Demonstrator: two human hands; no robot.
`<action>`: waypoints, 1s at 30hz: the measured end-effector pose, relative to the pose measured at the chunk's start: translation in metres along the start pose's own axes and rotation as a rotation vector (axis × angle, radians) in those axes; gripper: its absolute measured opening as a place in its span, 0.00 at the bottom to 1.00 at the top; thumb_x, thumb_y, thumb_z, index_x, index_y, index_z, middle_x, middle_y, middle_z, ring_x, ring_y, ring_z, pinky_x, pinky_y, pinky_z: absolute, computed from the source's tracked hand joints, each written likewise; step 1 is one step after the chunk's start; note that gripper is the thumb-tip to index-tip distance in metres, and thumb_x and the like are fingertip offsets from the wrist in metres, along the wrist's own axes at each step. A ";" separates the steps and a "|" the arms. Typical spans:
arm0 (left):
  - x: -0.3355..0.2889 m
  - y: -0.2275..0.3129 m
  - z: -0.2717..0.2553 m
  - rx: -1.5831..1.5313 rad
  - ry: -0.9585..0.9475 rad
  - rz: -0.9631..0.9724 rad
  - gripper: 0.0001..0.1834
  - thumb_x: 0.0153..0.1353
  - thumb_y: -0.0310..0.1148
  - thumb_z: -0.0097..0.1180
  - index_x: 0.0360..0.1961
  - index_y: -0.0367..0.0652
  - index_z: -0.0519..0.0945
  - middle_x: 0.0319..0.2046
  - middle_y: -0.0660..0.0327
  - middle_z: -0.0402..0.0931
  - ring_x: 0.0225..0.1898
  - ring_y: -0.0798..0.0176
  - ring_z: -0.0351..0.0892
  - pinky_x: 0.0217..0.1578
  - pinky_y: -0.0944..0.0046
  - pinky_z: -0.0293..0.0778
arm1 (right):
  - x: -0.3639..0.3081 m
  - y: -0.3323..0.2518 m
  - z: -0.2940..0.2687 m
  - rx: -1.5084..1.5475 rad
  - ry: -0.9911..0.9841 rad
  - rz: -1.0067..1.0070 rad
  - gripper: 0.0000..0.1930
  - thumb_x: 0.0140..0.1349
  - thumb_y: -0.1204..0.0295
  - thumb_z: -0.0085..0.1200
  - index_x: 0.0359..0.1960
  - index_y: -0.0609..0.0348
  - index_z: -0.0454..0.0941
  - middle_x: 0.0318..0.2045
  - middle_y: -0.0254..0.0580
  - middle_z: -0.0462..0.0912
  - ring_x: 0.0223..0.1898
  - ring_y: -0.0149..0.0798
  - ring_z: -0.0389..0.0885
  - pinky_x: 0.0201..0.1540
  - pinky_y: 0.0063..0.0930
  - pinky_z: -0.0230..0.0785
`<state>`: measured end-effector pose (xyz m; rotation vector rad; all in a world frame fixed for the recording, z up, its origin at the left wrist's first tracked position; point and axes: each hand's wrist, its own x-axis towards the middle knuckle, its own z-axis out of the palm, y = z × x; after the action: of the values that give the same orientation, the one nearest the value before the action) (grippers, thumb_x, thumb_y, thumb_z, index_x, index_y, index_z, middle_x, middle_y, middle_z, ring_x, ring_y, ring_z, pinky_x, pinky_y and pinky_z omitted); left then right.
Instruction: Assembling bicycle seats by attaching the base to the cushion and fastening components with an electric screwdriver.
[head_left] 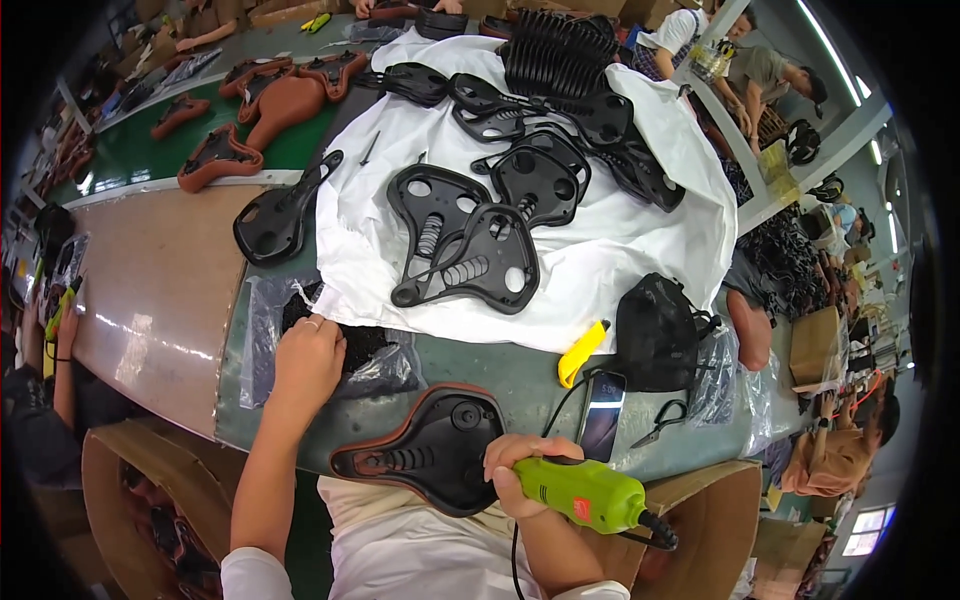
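My right hand (pixel 518 470) grips a bright green corded electric screwdriver (pixel 585 494), its cord trailing from the rear end. Just left of that hand a bike saddle (pixel 440 445) lies underside up at the table edge, black underneath with a brown rim. My left hand (pixel 308 358) reaches over a clear plastic bag (pixel 262 350) full of small black parts (pixel 368 348). Its fingers are curled together at the bag's contents; their tips are hidden, so what they pinch cannot be made out.
Several black saddle bases (pixel 465 255) lie on a white cloth (pixel 660 260). Brown saddles (pixel 215 160) rest on the green belt. A yellow-handled tool (pixel 582 355), a phone (pixel 601 415), scissors (pixel 662 424) and a black bag (pixel 655 335) sit at right. Cardboard boxes (pixel 150 450) flank me; co-workers sit nearby.
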<state>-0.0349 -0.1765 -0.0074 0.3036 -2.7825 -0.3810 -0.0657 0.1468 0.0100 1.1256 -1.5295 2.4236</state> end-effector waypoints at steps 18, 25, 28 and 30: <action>-0.087 0.148 -0.012 -0.352 -0.124 0.596 0.08 0.59 0.35 0.67 0.35 0.46 0.83 0.29 0.66 0.72 0.34 0.62 0.74 0.35 0.60 0.68 | 0.005 -0.049 0.007 0.102 0.054 0.044 0.28 0.67 0.85 0.60 0.60 0.50 0.58 0.30 0.45 0.80 0.26 0.42 0.80 0.33 0.40 0.78; -0.077 0.148 -0.021 -0.310 -0.071 0.717 0.11 0.53 0.33 0.63 0.38 0.44 0.84 0.31 0.67 0.73 0.34 0.63 0.75 0.36 0.62 0.70 | 0.006 -0.059 0.007 0.147 0.062 0.066 0.28 0.67 0.84 0.61 0.61 0.52 0.57 0.29 0.47 0.80 0.26 0.43 0.80 0.33 0.40 0.78; -0.078 0.148 -0.023 -0.218 -0.063 0.795 0.13 0.52 0.33 0.61 0.39 0.42 0.85 0.31 0.66 0.75 0.34 0.63 0.76 0.38 0.63 0.71 | 0.006 -0.061 0.006 0.166 0.072 0.101 0.29 0.66 0.84 0.62 0.60 0.52 0.57 0.28 0.47 0.79 0.25 0.44 0.80 0.33 0.41 0.78; -0.082 0.143 -0.016 -0.252 -0.088 0.820 0.12 0.59 0.39 0.66 0.37 0.43 0.82 0.33 0.64 0.75 0.37 0.61 0.76 0.40 0.62 0.71 | 0.005 -0.062 0.006 0.212 0.081 0.108 0.29 0.66 0.84 0.62 0.60 0.51 0.58 0.28 0.47 0.79 0.25 0.44 0.80 0.32 0.42 0.78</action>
<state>0.0224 -0.0251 0.0259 -0.8964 -2.6071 -0.5166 -0.0407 0.1721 0.0615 0.9850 -1.3702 2.7204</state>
